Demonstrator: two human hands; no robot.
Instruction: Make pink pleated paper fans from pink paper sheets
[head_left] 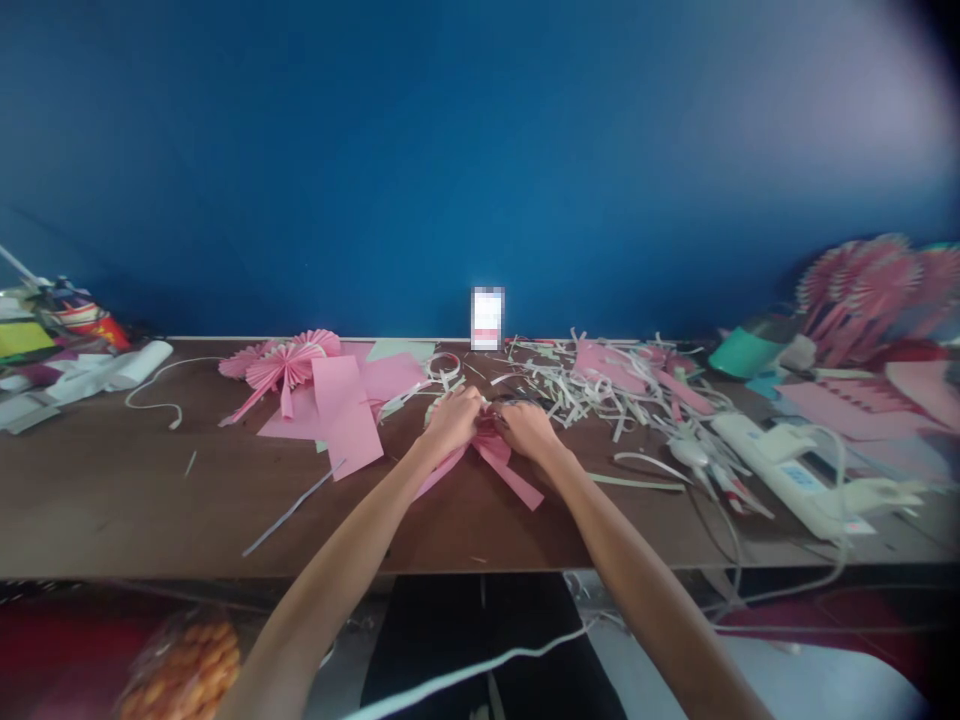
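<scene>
Over the middle of the brown table (225, 500), my left hand (455, 418) and my right hand (526, 428) meet with bent fingers on a pink paper rosette (513, 472). Its two pink tails spread toward me below the hands. The fingers hide most of its pleated top. To the left lie similar folded pink rosettes (289, 365), partly beside a flat pink paper sheet (346, 412). A heap of white and pink paper strips (577, 395) sits just beyond and right of my right hand.
A lit phone (487, 320) leans against the blue wall. On the right are a white power strip (784, 475) with cables, a green roll (750, 348) and more rosettes (859, 285). White paper rolls (135, 365) lie at left. The table's front edge runs below my forearms.
</scene>
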